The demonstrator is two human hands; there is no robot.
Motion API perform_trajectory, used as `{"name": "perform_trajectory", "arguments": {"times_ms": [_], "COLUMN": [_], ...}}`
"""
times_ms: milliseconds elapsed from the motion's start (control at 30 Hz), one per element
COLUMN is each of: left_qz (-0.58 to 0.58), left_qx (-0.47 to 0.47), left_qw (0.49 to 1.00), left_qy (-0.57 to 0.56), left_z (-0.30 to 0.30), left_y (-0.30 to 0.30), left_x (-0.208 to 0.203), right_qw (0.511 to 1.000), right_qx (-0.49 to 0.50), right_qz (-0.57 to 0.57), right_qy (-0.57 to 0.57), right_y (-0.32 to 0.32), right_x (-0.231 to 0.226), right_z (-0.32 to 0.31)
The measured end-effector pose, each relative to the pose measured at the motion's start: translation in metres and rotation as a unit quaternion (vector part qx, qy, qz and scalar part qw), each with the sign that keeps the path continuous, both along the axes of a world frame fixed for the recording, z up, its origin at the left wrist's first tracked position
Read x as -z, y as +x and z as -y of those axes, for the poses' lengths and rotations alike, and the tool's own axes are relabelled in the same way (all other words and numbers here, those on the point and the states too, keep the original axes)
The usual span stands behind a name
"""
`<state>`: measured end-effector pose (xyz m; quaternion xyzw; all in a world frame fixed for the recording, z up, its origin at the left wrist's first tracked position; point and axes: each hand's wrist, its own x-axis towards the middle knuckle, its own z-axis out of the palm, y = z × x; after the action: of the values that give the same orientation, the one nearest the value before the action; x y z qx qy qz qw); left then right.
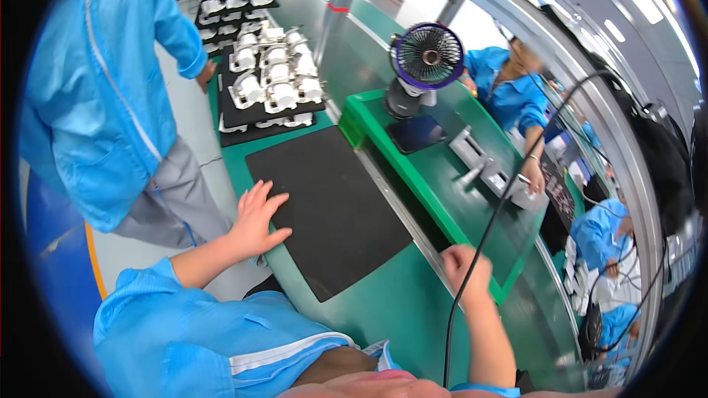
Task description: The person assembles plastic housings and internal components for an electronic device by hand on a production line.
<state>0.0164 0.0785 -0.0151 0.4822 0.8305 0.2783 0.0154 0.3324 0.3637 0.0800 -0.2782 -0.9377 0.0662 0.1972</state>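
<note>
My left hand (258,221) is open, its fingers spread at the left edge of a black mat (332,206) that lies flat on the green table. The mat carries nothing. My right hand (469,273) is curled closed beside the metal rail (402,210), near the close end of a green-rimmed tray (413,177). Its fingertips are turned away, so whatever they may hold is hidden. A black cable (483,239) hangs down across the view and passes in front of this hand.
Black trays of white parts (276,77) stand at the table's far end. On the green surface stand a desk fan (428,55), a dark phone (415,134) and a white fixture (472,151). A co-worker (110,103) stands at left; another person's hand (532,175) works across the rail.
</note>
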Motion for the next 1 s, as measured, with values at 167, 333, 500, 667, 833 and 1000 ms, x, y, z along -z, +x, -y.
{"name": "perform_trajectory", "arguments": {"times_ms": [167,333,500,667,833,1000], "left_qz": [-0.067,-0.055,-0.016,0.067,0.313,0.383], "left_qx": [-0.11,-0.124,0.044,0.228,-0.064,-0.349], "left_qw": [0.991,0.99,0.988,0.97,0.885,0.716], "left_qy": [0.026,0.035,-0.148,-0.057,0.338,0.468], "left_z": [-0.024,-0.043,-0.028,0.003,-0.018,0.005], "left_y": [-0.035,-0.061,0.005,0.05,-0.059,-0.213], "left_x": [0.005,-0.017,-0.035,-0.025,-0.008,-0.009], "right_qw": [0.927,0.713,0.805,0.823,0.848,0.918], "right_qx": [0.051,0.084,0.182,0.268,0.25,0.144], "right_qz": [-0.007,-0.205,-0.192,-0.139,-0.154,-0.116], "right_qy": [-0.372,-0.666,-0.532,-0.481,-0.442,-0.351], "right_y": [-0.024,-0.016,0.032,0.121,0.146,0.081], "right_x": [0.053,0.075,0.069,0.09,0.093,0.036], "right_z": [0.074,0.098,0.106,0.121,0.129,0.127]}}
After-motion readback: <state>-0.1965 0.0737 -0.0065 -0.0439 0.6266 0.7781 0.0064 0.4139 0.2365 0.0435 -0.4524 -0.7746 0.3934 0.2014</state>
